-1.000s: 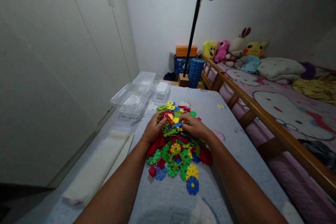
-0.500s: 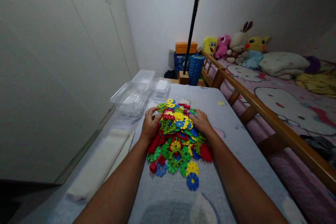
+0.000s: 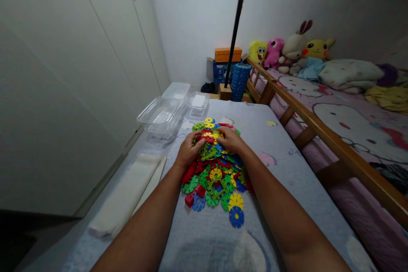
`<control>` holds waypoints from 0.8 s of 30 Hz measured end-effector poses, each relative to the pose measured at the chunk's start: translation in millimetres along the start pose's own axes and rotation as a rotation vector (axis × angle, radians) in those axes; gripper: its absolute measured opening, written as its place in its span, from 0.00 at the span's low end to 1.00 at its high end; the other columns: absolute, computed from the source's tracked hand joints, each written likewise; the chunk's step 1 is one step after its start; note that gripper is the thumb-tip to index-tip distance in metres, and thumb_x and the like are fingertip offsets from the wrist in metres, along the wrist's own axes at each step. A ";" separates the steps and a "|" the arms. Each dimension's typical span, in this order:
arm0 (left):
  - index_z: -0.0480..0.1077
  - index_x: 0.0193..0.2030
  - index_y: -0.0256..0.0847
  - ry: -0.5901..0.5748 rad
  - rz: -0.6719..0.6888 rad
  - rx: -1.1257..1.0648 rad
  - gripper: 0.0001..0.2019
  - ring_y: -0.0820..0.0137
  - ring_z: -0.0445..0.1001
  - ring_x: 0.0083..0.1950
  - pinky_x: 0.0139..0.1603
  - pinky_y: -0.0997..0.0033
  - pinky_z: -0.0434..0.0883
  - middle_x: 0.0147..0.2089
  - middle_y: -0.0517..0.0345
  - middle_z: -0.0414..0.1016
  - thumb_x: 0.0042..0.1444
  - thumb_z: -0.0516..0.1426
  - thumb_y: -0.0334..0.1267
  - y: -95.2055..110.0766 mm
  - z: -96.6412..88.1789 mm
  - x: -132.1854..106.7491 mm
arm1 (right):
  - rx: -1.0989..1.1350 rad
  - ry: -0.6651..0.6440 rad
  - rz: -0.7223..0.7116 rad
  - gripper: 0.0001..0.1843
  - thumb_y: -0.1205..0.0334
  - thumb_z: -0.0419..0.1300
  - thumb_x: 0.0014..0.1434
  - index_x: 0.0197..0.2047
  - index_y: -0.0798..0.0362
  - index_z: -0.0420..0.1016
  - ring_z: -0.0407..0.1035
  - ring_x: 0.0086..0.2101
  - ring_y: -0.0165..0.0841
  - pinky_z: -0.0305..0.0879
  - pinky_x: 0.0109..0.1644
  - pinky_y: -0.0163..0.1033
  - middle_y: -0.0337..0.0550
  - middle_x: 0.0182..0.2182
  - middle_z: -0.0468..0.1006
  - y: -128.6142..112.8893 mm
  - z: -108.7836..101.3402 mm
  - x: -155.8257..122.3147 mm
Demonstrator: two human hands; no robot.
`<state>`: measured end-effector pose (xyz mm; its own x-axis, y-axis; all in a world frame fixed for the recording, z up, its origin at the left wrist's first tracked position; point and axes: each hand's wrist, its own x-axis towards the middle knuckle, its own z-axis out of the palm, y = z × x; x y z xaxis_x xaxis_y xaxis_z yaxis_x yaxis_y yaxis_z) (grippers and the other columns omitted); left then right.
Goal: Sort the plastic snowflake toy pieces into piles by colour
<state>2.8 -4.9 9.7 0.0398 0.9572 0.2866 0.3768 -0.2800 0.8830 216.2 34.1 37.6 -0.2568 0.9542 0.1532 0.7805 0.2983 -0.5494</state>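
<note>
A heap of colourful plastic building pieces [image 3: 218, 176] lies on the cloth-covered surface, with notched discs, red cubes and square frames among them. My left hand [image 3: 188, 149] rests at the heap's left side, thumb apart from its curved fingers, beside a red square piece [image 3: 208, 139]. From the right, my right hand [image 3: 232, 139] reaches over the top of the heap. Its thumb and fingers are spread near yellow pieces, and the palm hides part of the heap. At the near edge lie a blue disc [image 3: 236, 217] and a yellow disc [image 3: 236, 202].
Clear plastic containers [image 3: 159, 112] stand at the back left, with a folded cream cloth [image 3: 127, 193] nearer. A wooden bed rail [image 3: 306, 123] runs along the right. Behind the far edge are a black pole [image 3: 235, 29], a blue foam roller [image 3: 240, 83] and an orange box [image 3: 228, 54].
Both hands have moved inward over the top of the heap, the right one further to the left. The view has shifted slightly.
</note>
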 end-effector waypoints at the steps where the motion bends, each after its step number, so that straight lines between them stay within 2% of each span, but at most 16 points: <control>1: 0.74 0.52 0.43 0.003 0.005 0.004 0.21 0.56 0.73 0.59 0.65 0.53 0.67 0.55 0.50 0.77 0.58 0.58 0.53 0.2 -0.2 0.2 | -0.039 -0.032 0.015 0.17 0.62 0.67 0.54 0.49 0.48 0.82 0.71 0.51 0.46 0.63 0.60 0.51 0.49 0.48 0.80 -3.7 1.4 4.5; 4: 0.74 0.52 0.43 0.012 0.012 0.013 0.20 0.56 0.74 0.59 0.65 0.52 0.68 0.55 0.50 0.77 0.57 0.59 0.51 0.9 -0.9 0.6 | -0.105 -0.069 0.046 0.14 0.64 0.71 0.49 0.42 0.47 0.82 0.71 0.47 0.45 0.65 0.54 0.47 0.48 0.43 0.79 -11.7 -1.1 10.8; 6: 0.74 0.52 0.43 0.014 0.009 0.012 0.20 0.56 0.74 0.59 0.65 0.52 0.68 0.55 0.50 0.77 0.57 0.59 0.51 1.2 -1.1 0.7 | -0.066 -0.076 0.022 0.13 0.67 0.70 0.48 0.40 0.48 0.81 0.71 0.42 0.41 0.65 0.49 0.42 0.44 0.40 0.79 -14.2 -9.0 7.4; 9: 0.74 0.52 0.42 0.016 -0.006 0.000 0.20 0.56 0.74 0.58 0.65 0.52 0.68 0.56 0.49 0.76 0.57 0.59 0.51 0.7 -0.5 0.7 | 0.054 -0.086 -0.021 0.07 0.69 0.64 0.52 0.36 0.51 0.77 0.69 0.34 0.34 0.62 0.41 0.37 0.39 0.34 0.78 -17.0 -25.2 -8.7; 11: 0.74 0.52 0.42 0.030 -0.015 -0.015 0.21 0.56 0.74 0.59 0.65 0.52 0.68 0.56 0.48 0.76 0.57 0.59 0.51 -0.2 0.3 0.8 | 0.118 -0.073 -0.042 0.04 0.68 0.63 0.53 0.34 0.52 0.75 0.68 0.33 0.33 0.60 0.40 0.36 0.38 0.33 0.77 -20.4 -33.4 -24.2; 14: 0.74 0.52 0.41 0.039 -0.024 -0.036 0.21 0.57 0.74 0.58 0.65 0.52 0.68 0.56 0.49 0.76 0.57 0.59 0.51 -1.8 1.3 1.1 | 0.225 -0.080 -0.073 0.07 0.67 0.62 0.54 0.39 0.52 0.76 0.68 0.35 0.32 0.61 0.41 0.36 0.37 0.34 0.77 -28.4 -35.8 -47.6; 17: 0.74 0.52 0.42 0.036 -0.023 -0.041 0.21 0.57 0.74 0.58 0.65 0.52 0.68 0.55 0.50 0.77 0.57 0.59 0.51 -3.5 1.2 1.3 | 0.312 -0.107 -0.086 0.11 0.67 0.61 0.57 0.44 0.51 0.77 0.70 0.36 0.33 0.63 0.43 0.37 0.38 0.35 0.78 -36.5 -29.3 -64.9; 21: 0.73 0.53 0.41 0.050 -0.026 -0.051 0.21 0.57 0.74 0.59 0.66 0.52 0.67 0.55 0.50 0.77 0.58 0.59 0.52 -6.9 0.2 1.2 | 0.257 -0.049 -0.105 0.12 0.68 0.62 0.58 0.46 0.51 0.78 0.72 0.42 0.36 0.66 0.51 0.42 0.42 0.41 0.80 -38.6 -24.3 -79.5; 24: 0.73 0.54 0.41 0.076 -0.031 -0.058 0.22 0.57 0.73 0.60 0.65 0.53 0.68 0.56 0.48 0.76 0.58 0.58 0.52 -8.3 -0.3 0.5 | 0.188 -0.038 -0.178 0.13 0.68 0.64 0.57 0.46 0.50 0.80 0.72 0.49 0.40 0.64 0.58 0.49 0.46 0.46 0.81 -33.3 -26.8 -92.3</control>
<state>-0.6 -2.1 2.6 -0.0418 0.9578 0.2844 0.3228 -0.2564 0.9111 229.2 -63.3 63.7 -0.4043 0.8846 0.2324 0.6024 0.4488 -0.6601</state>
